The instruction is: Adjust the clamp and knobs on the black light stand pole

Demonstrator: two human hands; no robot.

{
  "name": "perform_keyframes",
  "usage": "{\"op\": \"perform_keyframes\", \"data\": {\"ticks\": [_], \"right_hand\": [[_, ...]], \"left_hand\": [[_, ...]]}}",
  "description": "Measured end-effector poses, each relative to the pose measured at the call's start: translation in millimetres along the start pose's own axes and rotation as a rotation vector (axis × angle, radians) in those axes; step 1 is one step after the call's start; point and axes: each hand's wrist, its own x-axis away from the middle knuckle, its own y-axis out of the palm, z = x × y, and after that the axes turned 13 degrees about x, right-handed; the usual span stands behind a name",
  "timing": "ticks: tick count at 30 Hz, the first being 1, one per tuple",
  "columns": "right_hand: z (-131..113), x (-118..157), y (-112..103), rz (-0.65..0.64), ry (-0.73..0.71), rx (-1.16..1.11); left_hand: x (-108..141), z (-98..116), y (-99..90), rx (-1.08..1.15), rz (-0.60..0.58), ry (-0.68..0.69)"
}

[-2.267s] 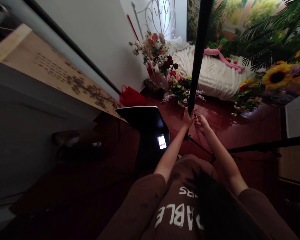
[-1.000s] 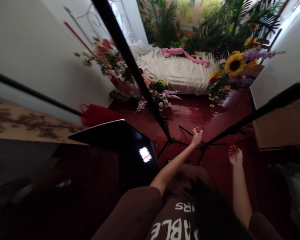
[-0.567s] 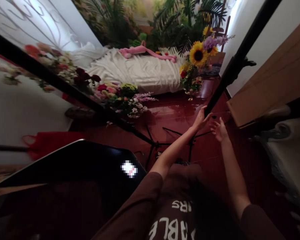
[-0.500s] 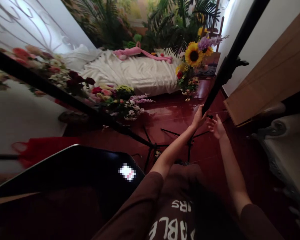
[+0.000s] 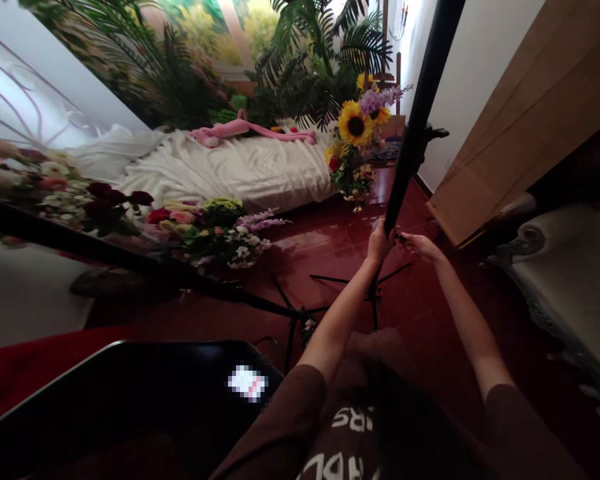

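A black tripod light stand [image 5: 415, 127] rises in front of me, leaning toward the upper right. Around its lower pole my left hand [image 5: 379, 244] is closed. My right hand [image 5: 423, 248] pinches a small dark tightening knob [image 5: 401, 237] that juts from the right side of the pole, just beside the left hand. Farther up the same pole sits another clamp with a lever [image 5: 436, 133]. The stand's thin legs spread on the dark red floor. What the pole carries at the top is out of view.
A second black stand [image 5: 180, 270] slants across the left. Beside me is a dark glossy panel [image 5: 145, 387]. Ahead are a white-draped platform [image 5: 250, 167] with a pink plush toy [image 5: 225, 131], flower arrangements [image 5: 355, 123] and palms. At right stand a wooden board [image 5: 495, 133] and an ornate sofa [image 5: 570, 267].
My right hand has gone from spread fingers near the pole to a pinch on the knob. My left hand keeps its grip on the pole. The view has shifted slightly rightward.
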Motion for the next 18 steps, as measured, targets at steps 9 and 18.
{"op": "perform_keyframes", "data": {"ticks": [9, 18], "right_hand": [[0.0, 26.9, 11.8, 0.661, -0.624, 0.937], [-152.3, 27.4, 24.7, 0.840, -0.897, 0.546]], "left_hand": [[1.4, 2.3, 0.2, -0.021, 0.000, -0.033], [3.2, 4.1, 1.0, -0.032, 0.010, -0.064]]}}
